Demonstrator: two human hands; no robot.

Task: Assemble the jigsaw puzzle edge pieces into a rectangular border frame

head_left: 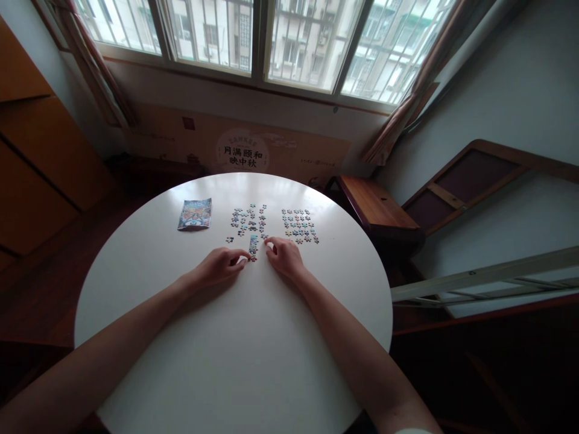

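A narrow strip of joined jigsaw pieces (253, 244) lies on the white round table (244, 361). At its lower left end, my left hand (221, 264) is closed, with thumb and forefinger on the bottom piece. To the right of the strip, my right hand (284, 255) rests on the table, its fingers curled and the forefinger tip at a loose jigsaw piece (264, 237). Loose jigsaw pieces (242, 220) are scattered just beyond the strip. Farther right, more loose pieces (298, 220) sit in rough rows.
A picture sheet or packet (195, 214) with a colourful print lies at the table's left. Past the table's right edge stands a wooden stool or bench (375, 202). Barred windows (289, 42) and a printed banner (242, 150) are behind the table.
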